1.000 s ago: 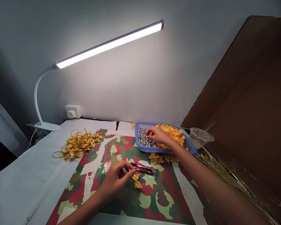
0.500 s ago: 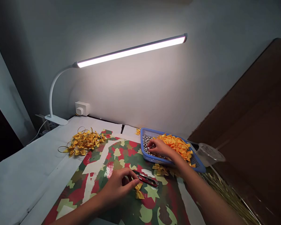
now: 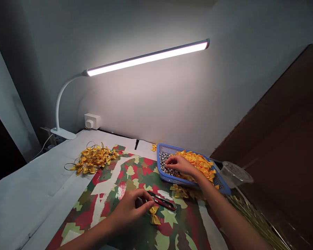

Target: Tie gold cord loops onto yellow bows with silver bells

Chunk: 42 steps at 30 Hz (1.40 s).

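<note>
White-covered table [image 3: 41, 184], lit lamp [image 3: 146, 58] above. Patterned sheet [image 3: 146, 178] on top. Blue basket [image 3: 169, 178] at its far right, orange bows [image 3: 202, 165] heaped inside. Looped gold pile [image 3: 95, 158] at far left. Right hand [image 3: 182, 166] over the basket, thumb and fingers bunched at the bead end; can't tell if gripping one. Left hand [image 3: 130, 206] low over the sheet, thumb and forefinger nearly together; can't tell if pinching anything. Snips [image 3: 167, 204] just beyond those fingertips. Single bow [image 3: 154, 217] just below them, on or just above the sheet: probably light, soft, easily crushed; best held at the knot. Smallest, silver beads [image 3: 163, 161], left end of basket: likely hard, light, slippery; best pinched singly with fingertips.
</note>
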Each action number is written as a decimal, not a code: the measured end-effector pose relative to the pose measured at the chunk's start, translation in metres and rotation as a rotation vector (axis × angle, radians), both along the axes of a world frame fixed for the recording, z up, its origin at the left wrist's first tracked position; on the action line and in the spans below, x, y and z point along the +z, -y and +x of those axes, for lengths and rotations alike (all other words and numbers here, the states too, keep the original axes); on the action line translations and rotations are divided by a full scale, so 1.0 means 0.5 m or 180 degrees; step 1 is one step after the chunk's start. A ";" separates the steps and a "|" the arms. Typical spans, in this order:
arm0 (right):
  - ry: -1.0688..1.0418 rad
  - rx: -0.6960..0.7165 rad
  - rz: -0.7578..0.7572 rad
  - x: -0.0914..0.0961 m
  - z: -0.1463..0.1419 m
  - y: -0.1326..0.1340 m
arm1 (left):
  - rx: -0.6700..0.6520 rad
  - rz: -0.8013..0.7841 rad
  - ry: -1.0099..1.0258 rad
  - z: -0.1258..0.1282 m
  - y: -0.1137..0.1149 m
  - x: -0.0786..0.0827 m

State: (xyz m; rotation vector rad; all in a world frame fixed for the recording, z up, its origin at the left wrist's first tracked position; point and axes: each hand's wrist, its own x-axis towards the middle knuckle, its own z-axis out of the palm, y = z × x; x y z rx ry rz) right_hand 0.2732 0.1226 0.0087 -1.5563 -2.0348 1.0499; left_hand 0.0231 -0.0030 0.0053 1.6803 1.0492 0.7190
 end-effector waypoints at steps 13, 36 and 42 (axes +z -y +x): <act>-0.0894 0.0653 -0.0426 0.123 -0.047 0.178 | -0.0026 0.0240 0.0024 0.000 0.004 -0.008; -0.0881 0.1307 -0.0888 0.109 -0.058 0.184 | -0.0229 0.1205 -0.0227 0.000 0.005 -0.021; -0.0902 0.1298 -0.0965 0.108 -0.059 0.183 | -0.0229 0.1213 -0.0261 0.001 0.006 -0.020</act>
